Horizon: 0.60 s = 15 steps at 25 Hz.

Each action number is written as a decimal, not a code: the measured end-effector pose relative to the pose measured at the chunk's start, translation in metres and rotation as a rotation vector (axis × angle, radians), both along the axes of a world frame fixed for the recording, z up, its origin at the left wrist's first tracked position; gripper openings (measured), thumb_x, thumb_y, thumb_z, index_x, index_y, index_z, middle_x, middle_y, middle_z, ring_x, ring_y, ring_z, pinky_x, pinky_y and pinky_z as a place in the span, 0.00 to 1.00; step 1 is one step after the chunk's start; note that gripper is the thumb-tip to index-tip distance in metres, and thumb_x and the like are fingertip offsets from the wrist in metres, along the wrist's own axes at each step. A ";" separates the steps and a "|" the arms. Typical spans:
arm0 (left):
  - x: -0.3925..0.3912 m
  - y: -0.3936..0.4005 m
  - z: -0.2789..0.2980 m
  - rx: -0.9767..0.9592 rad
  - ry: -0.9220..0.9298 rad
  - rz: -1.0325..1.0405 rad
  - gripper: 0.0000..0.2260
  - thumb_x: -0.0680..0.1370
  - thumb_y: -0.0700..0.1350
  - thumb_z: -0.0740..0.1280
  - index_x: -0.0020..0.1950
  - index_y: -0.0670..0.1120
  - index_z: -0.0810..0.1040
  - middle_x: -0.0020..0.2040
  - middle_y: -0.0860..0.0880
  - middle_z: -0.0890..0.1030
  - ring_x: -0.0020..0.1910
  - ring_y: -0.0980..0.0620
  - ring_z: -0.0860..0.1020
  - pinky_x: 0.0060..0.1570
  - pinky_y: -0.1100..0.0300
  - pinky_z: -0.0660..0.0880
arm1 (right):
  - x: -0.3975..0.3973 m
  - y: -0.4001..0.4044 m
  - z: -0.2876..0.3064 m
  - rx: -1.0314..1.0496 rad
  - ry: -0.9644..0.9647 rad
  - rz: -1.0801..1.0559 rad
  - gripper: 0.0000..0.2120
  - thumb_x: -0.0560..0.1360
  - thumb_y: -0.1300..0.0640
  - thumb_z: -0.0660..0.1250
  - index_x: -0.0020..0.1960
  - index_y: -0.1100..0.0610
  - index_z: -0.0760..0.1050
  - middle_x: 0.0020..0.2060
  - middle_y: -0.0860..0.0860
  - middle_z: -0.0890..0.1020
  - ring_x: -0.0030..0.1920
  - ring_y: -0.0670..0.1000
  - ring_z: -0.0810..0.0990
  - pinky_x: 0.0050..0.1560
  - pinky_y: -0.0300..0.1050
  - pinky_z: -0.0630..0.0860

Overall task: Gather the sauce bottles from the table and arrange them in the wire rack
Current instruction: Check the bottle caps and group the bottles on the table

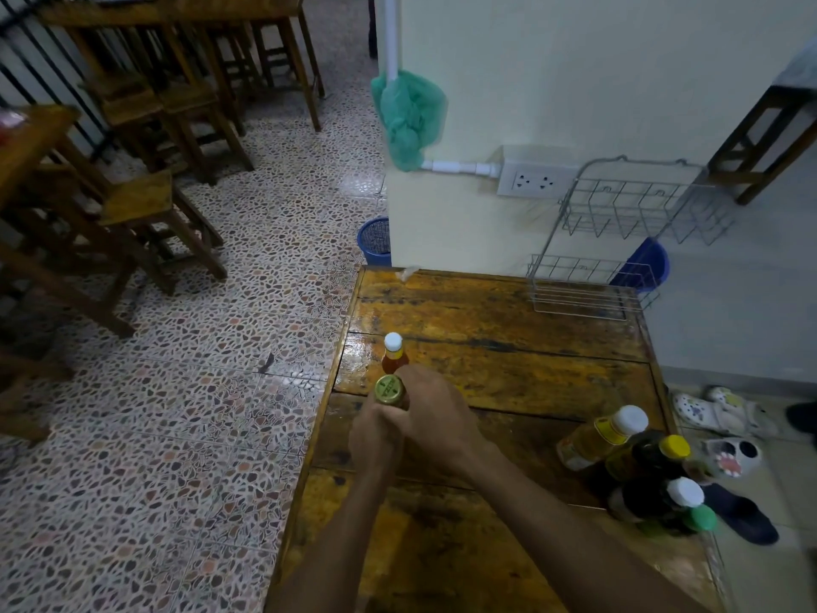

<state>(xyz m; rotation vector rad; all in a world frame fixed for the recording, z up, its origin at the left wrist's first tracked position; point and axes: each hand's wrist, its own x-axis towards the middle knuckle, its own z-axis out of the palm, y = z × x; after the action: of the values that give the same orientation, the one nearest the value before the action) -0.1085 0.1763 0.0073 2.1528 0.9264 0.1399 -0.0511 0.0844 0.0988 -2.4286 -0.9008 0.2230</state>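
Both hands meet at the counter's (508, 329) left edge: the left hand (376, 440) and right hand (435, 418) each hold a closed grip round the gold-capped bottle (390, 389). An orange bottle (394, 353) stands just behind. Four bottles (641, 471) cluster at the right edge; the wire rack (619, 254) sits at the far right corner.

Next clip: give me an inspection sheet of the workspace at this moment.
Surface: worn glossy wooden table.
Job's things: empty two-tier wire rack at far right corner; gold-capped bottle in hands; white-capped orange sauce bottle just behind it; cluster of four bottles at right edge.
Clutter: scrap of paper at the far edge.
Hands: left hand and right hand both grip the gold-capped bottle.
Cables: nothing seen.
Surroundings: wall socket, blue bins, wooden stools, shoes.
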 end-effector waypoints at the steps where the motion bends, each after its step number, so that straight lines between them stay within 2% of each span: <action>1: 0.002 0.003 -0.004 0.008 0.000 -0.005 0.10 0.82 0.48 0.68 0.52 0.41 0.82 0.44 0.44 0.86 0.42 0.41 0.84 0.35 0.55 0.75 | 0.003 0.003 -0.004 -0.002 0.002 -0.005 0.17 0.74 0.42 0.72 0.55 0.51 0.72 0.49 0.48 0.78 0.48 0.50 0.75 0.47 0.47 0.78; 7: 0.017 0.007 -0.018 -0.011 -0.033 -0.008 0.08 0.80 0.47 0.70 0.54 0.44 0.80 0.46 0.46 0.86 0.44 0.42 0.83 0.31 0.66 0.61 | 0.019 0.011 -0.020 0.007 0.036 -0.034 0.18 0.74 0.44 0.72 0.59 0.51 0.74 0.52 0.48 0.80 0.51 0.50 0.77 0.51 0.48 0.78; 10: 0.021 0.008 -0.023 -0.003 -0.069 -0.015 0.08 0.81 0.49 0.69 0.57 0.47 0.80 0.47 0.48 0.86 0.44 0.45 0.82 0.32 0.67 0.60 | 0.023 0.010 -0.026 0.023 0.085 -0.064 0.20 0.75 0.44 0.71 0.62 0.52 0.74 0.55 0.49 0.80 0.54 0.50 0.77 0.53 0.46 0.77; 15: 0.026 0.008 -0.027 0.003 -0.026 0.010 0.06 0.82 0.49 0.67 0.55 0.48 0.80 0.45 0.51 0.85 0.40 0.49 0.81 0.32 0.65 0.62 | 0.025 0.012 -0.028 0.049 0.098 -0.096 0.19 0.75 0.45 0.72 0.61 0.51 0.75 0.54 0.47 0.81 0.51 0.48 0.78 0.48 0.40 0.74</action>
<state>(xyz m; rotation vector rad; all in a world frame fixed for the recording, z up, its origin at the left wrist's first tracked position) -0.0822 0.1841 -0.0194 2.1440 0.9227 0.1743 -0.0258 0.0960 0.0705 -2.3860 -0.7358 0.2789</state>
